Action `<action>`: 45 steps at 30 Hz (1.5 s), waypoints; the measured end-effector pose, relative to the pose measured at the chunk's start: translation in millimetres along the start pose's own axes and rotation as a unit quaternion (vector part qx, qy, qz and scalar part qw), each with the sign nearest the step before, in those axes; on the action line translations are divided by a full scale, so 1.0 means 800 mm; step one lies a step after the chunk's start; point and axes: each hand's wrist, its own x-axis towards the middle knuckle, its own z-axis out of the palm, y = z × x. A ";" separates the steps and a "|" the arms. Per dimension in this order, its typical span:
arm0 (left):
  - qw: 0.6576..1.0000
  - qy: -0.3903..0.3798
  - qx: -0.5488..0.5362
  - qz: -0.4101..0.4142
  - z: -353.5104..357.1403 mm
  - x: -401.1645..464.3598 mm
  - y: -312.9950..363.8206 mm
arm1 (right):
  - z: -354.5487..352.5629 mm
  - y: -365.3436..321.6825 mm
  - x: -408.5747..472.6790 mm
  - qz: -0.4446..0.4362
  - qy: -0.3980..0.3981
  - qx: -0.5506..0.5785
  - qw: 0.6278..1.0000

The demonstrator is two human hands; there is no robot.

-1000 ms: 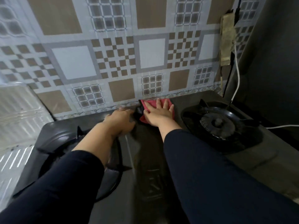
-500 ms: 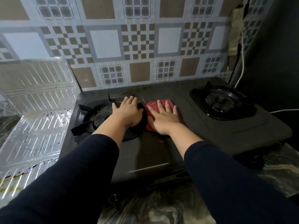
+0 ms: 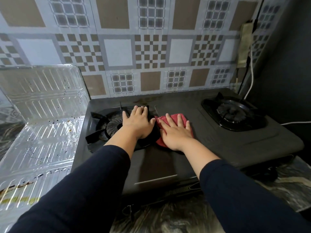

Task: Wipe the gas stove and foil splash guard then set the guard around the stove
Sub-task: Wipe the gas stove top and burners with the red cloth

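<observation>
Stove (image 3: 218,148), black, two burners, sits on marbled counter (image 3: 168,219) against tiled wall (image 3: 151,47). Right hand (image 3: 175,132) flat, fingers straight and spread, pressing red cloth (image 3: 171,118) onto stove top between burners. Left hand (image 3: 138,124) flat, fingers straight, resting on left burner (image 3: 107,126). Foil guard (image 3: 42,115), spattered, stands left of stove, touching its side. Right burner (image 3: 234,113) uncovered. White cable (image 3: 251,78) on wall, far right.

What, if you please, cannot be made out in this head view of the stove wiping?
- Black gas stove: front edge hidden by the dark sleeves.
- Red wiping cloth: mostly covered by the right hand.
- Left burner: partly hidden by the left hand.
- Ribbed silver foil splash guard: cut off at the left edge.
</observation>
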 end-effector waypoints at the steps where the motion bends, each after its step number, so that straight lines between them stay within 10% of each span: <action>1: 1.000 0.006 -0.002 0.003 -0.001 0.004 -0.003 | -0.003 0.000 0.011 -0.002 -0.002 -0.002 1.000; 8: 0.994 0.105 0.013 -0.006 -0.010 0.039 -0.058 | -0.022 0.006 0.103 -0.038 -0.028 -0.014 0.999; 14: 0.983 0.055 0.050 -0.166 0.004 0.050 -0.104 | -0.034 0.009 0.189 -0.075 -0.024 -0.017 0.997; 45: 0.937 0.069 -0.081 -0.332 0.007 0.035 -0.137 | -0.051 -0.075 0.308 -0.292 -0.088 -0.103 0.947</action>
